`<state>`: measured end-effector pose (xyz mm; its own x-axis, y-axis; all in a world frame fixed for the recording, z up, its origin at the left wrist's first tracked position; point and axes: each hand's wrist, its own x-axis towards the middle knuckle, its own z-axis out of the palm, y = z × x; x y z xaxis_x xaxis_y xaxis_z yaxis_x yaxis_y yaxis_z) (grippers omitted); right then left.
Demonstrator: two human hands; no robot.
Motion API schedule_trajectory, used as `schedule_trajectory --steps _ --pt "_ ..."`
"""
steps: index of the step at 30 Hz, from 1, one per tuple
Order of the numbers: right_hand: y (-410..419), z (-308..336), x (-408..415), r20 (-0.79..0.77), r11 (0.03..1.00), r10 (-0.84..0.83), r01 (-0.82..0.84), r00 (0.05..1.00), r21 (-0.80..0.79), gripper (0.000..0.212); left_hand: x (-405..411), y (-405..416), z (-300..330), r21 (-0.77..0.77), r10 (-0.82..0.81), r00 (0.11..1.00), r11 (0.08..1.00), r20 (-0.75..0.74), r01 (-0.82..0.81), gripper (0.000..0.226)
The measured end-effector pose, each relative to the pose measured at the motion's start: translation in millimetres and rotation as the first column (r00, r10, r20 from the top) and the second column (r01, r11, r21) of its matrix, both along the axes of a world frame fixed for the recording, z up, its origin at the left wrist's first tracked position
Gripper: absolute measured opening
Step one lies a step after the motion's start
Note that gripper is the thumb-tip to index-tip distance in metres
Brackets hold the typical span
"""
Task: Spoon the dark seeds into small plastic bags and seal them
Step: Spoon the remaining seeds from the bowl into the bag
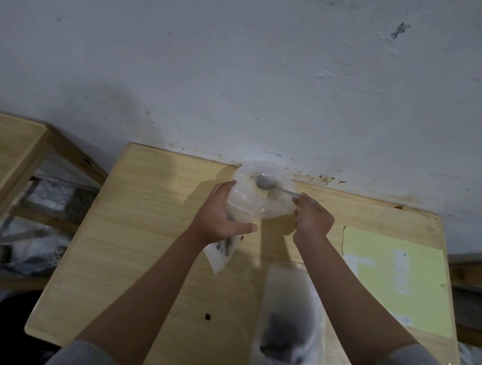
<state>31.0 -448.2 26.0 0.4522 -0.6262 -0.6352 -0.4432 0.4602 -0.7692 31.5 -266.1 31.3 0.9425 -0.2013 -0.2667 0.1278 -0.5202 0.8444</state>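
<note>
Starting nearest us, we see a clear plastic bag with a heap of dark seeds (288,332) lying flat on the pale wooden table (142,249), close to its near edge and blurred; whether its mouth is sealed we cannot tell. If it is open, a nudge from our right forearm passing just above it could spill seeds over the edge. A few loose dark specks (207,316) already lie on the wood beside it.

Further out, our left hand (221,213) wraps around a small clear plastic bag (221,253), thumb across the front; a little dark seed sits in its hanging lower end. Our right hand (312,217) pinches the handle of a metal spoon (265,183), whose bowl sits inside the wide, crumpled opening held up near the wall. We judge the thin film could fold over the spoon, so seeds would slide off outside the mouth. A loose left grip could let the bag slip down.

A pale yellow paper sheet (388,277) lies to the right.
</note>
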Motion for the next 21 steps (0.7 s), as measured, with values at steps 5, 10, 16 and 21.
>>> schedule_trajectory --steps 5,10,16,21 --pt "6 -1 1 -0.012 0.997 0.068 -0.068 0.998 0.019 0.017 4 1 2 -0.002 -0.020 1.000 1.000 -0.001 0.020 0.107" --pt "5 -2 4 -0.068 0.992 0.082 -0.075 0.994 0.101 0.016 4 2 3 -0.003 -0.029 1.000 1.000 -0.008 0.029 0.106" --pt "0 -3 6 -0.098 0.985 0.047 -0.030 0.994 0.170 0.013 1 8 2 -0.023 0.006 1.000 1.000 0.007 -0.006 0.103" --pt "-5 -4 -1 -0.076 0.994 -0.015 0.023 0.997 0.111 0.015 -1 9 0 -0.013 0.025 0.999 1.000 0.026 -0.024 0.105"
